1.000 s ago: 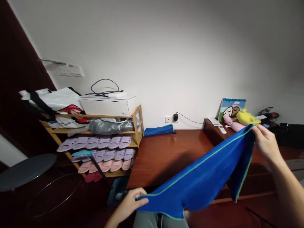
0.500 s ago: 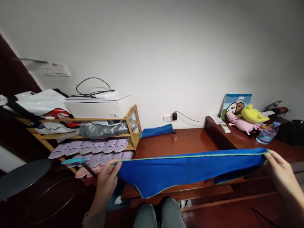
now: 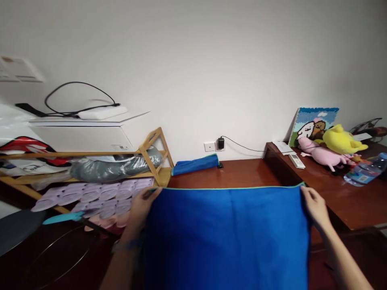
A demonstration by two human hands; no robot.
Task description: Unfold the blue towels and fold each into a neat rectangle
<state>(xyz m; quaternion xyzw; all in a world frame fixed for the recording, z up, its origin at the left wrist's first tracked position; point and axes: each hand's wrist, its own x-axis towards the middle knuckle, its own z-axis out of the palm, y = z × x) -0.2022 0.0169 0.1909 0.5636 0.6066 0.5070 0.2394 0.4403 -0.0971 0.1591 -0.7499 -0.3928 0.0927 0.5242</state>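
A blue towel (image 3: pixel 229 233) with a green stitched edge hangs spread out between my hands, its lower part running out of the picture. My left hand (image 3: pixel 143 205) pinches its upper left corner. At the upper right corner, my right hand (image 3: pixel 316 205) grips the edge with fingers closed. The towel's top edge is stretched nearly straight. Behind it, another blue cloth (image 3: pixel 196 164) with green edging lies folded on the reddish-brown wooden desk (image 3: pixel 242 171) against the wall. The towel hides the front of the desk.
To the left stands a wooden rack (image 3: pixel 165 161) with several purple slippers (image 3: pixel 111 193) and a white box (image 3: pixel 81 137). On the raised right surface lie a remote (image 3: pixel 296 161), a pink plush toy (image 3: pixel 323 153), a yellow plush toy (image 3: pixel 341 140) and a plastic bottle (image 3: pixel 365 171). A black charger (image 3: pixel 221 142) is plugged in.
The towel has gone from a folded, slanting band to a wide sheet hanging down. My right hand has moved left, nearer my left hand. The view has moved closer to the desk.
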